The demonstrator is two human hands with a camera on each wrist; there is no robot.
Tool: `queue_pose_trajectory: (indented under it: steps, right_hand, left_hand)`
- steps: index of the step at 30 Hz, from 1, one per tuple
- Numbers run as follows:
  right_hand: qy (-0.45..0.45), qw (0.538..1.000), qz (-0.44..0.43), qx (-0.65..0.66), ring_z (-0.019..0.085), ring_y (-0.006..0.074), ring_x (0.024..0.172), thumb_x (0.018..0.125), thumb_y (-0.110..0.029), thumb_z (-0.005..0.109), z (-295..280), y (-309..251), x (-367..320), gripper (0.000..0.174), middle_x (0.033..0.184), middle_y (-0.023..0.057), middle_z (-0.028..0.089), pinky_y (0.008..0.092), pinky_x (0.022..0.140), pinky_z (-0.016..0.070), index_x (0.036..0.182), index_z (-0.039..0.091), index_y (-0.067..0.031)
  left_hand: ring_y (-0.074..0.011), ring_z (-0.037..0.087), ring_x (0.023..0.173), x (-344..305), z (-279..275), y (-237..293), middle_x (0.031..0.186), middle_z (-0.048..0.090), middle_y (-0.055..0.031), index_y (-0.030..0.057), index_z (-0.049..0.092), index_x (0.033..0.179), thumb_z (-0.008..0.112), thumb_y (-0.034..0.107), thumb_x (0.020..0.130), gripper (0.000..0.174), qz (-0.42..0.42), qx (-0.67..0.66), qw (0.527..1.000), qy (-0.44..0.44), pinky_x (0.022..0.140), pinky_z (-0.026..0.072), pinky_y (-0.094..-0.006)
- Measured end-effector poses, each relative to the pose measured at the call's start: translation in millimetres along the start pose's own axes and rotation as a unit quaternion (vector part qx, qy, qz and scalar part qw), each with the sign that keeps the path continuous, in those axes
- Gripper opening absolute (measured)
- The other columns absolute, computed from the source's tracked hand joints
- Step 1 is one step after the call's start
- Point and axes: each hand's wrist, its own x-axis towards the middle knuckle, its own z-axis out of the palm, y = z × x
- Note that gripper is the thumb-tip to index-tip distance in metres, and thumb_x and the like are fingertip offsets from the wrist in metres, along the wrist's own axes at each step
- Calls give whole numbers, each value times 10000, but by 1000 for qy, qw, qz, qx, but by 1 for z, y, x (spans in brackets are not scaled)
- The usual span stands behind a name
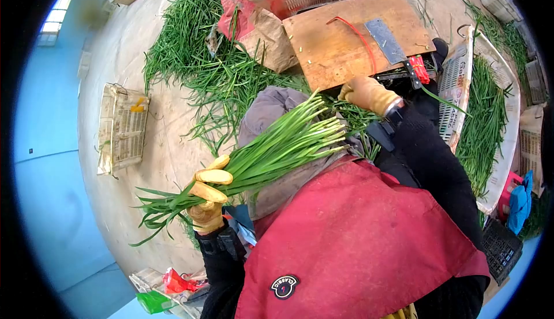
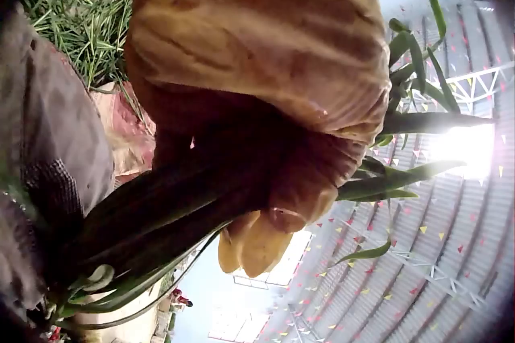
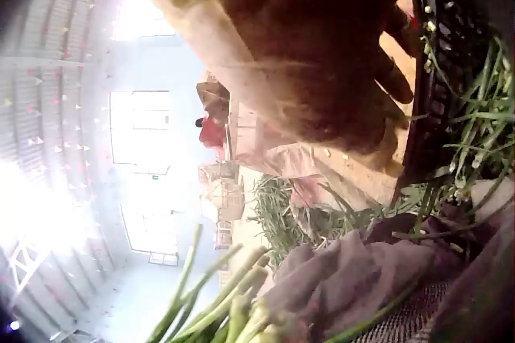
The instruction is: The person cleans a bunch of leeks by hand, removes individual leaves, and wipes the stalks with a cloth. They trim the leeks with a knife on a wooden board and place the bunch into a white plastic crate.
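1. The left hand (image 1: pixel 209 192), in a yellow glove, is clamped round a bunch of long green stalks (image 1: pixel 277 140), gripping it near the leafy end.
2. The bunch is in front of the person's red apron (image 1: pixel 358 221), over a gray cloth (image 1: pixel 268 107); whether it touches the cloth cannot be told.
3. In the head view its long axis slants from lower left to upper right. The pale cut ends point up and right, toward the wooden board (image 1: pixel 329 48); the thin leaf tips droop to the lower left, past the fist.
4. The stalks lie roughly parallel, fanning out slightly at the pale ends.
5. The right hand (image 1: pixel 369 95), also gloved, is well apart from the left, at the board's near edge. Whether its fingers hold anything cannot be told.
6. A cleaver (image 1: pixel 385 41) and a curved red strip (image 1: pixel 355 29) lie on the board.
7. Loose greens (image 1: pixel 184 36) are heaped on the floor beyond.
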Motion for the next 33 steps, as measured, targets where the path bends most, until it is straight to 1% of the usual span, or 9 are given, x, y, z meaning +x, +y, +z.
queue_pose_trajectory:
  steps: [2, 6, 7, 9, 12, 15, 24, 28, 33]
  right_hand:
    - [-42, 998, -13, 50, 674, 301, 954, 847, -513, 632, 3, 14, -5, 481, 1006, 174, 713, 376, 887, 498, 1048, 738, -89]
    - [-210, 977, 19, 35, 658, 319, 1007, 831, -670, 585, -13, -50, -22, 664, 1037, 197, 706, 376, 906, 488, 1081, 723, -71]
    - [-170, 984, -48, 35, 657, 326, 959, 827, -694, 569, 4, -48, -19, 727, 995, 203, 706, 381, 899, 488, 1079, 710, -27]
    - [-92, 974, -139, 152, 658, 250, 871, 845, -571, 652, 32, -54, -12, 612, 937, 152, 715, 352, 855, 502, 1054, 712, 1]
    - [-78, 916, -41, 391, 640, 168, 816, 847, -364, 731, 41, -69, -17, 399, 896, 82, 713, 315, 805, 512, 1014, 726, -1]
    - [-74, 889, -40, 449, 643, 122, 806, 840, -244, 768, 52, -58, -2, 289, 895, 47, 726, 296, 779, 522, 989, 737, 2]
    - [-99, 933, -77, 337, 611, 97, 781, 822, -227, 766, 46, -64, 6, 309, 893, 31, 708, 286, 720, 514, 1036, 718, -8]
    - [-91, 911, -118, 383, 606, 91, 778, 817, -170, 754, 42, -63, 0, 297, 916, 23, 710, 273, 712, 511, 1055, 710, 3]
    - [-72, 954, -50, 286, 639, 158, 770, 793, -217, 708, 64, -36, 12, 262, 871, 87, 717, 306, 744, 519, 1004, 740, -64]
  left_hand:
    - [-466, 607, 1089, 2, 2, 0, 963, 679, -279, 54, 642, 643, 691, 464, 793, 439, 6, -4, 1000, 0, 975, 469, -568]
    - [-444, 615, 1085, 2, -1, -3, 974, 684, -266, 48, 681, 695, 673, 449, 807, 417, 18, 2, 999, -46, 984, 465, -551]
    - [-437, 613, 1093, 0, -4, -3, 980, 686, -261, 48, 692, 711, 669, 444, 810, 409, 20, 7, 998, -61, 988, 463, -546]
    - [-428, 602, 1118, -7, -4, 4, 978, 691, -250, 58, 704, 734, 648, 457, 830, 414, -43, 60, 995, -60, 994, 454, -543]
    - [-420, 590, 1144, -4, 12, 6, 967, 698, -240, 71, 712, 751, 618, 474, 865, 428, -20, 49, 996, -69, 995, 448, -537]
    - [-422, 591, 1141, -1, 18, 4, 957, 701, -237, 81, 711, 750, 592, 484, 893, 444, 15, 30, 997, -71, 989, 449, -533]
    - [-420, 595, 1138, -7, 11, 4, 965, 701, -239, 95, 689, 721, 570, 510, 901, 468, -36, 75, 994, -67, 971, 458, -518]
    - [-417, 599, 1132, -9, 2, 3, 961, 702, -236, 97, 674, 713, 565, 516, 902, 472, -38, 131, 988, -74, 964, 465, -504]
    - [-410, 602, 1131, -1, 14, -2, 946, 704, -231, 95, 665, 713, 558, 514, 909, 475, 0, 86, 993, -81, 968, 463, -500]
